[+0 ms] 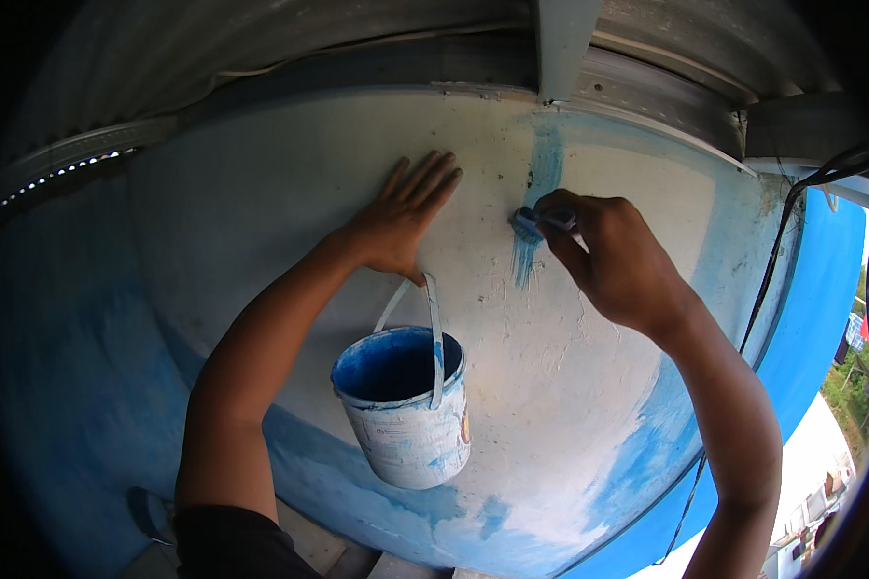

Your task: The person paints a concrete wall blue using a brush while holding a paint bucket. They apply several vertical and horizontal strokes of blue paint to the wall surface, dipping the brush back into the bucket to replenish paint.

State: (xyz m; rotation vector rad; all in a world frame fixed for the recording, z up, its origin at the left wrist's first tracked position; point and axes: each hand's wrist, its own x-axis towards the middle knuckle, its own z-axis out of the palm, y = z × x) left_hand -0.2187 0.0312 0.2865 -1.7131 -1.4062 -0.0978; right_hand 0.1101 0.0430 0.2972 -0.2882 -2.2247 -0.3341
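One paintbrush [528, 221] is up against the pale wall [497, 376], a bit right of center, its bristles at a short patch of drippy blue streaks, with a blue vertical stripe [547, 159] running above it toward the roofline. The right hand [616, 259] has it pinched pretty tight, fingers closed around the handle, so not much of the brush itself shows. Over to the left, the left hand [396, 230] is open with fingers spread on the wall, and a bucket [410, 444] hangs by its pale handle [436, 338] from around the thumb. That bucket is white and smeared with blue outside, really blue inside; can't tell how much paint is in there. Lower down, the wall goes patchy blue, and there's a bluish band along its right side too. Up top you get corrugated roofing [357, 50] and a grayish beam [563, 48]. Far right, dark cables [770, 270] dangle near a bright blue surface [821, 299], with some greenery [852, 391] outside.
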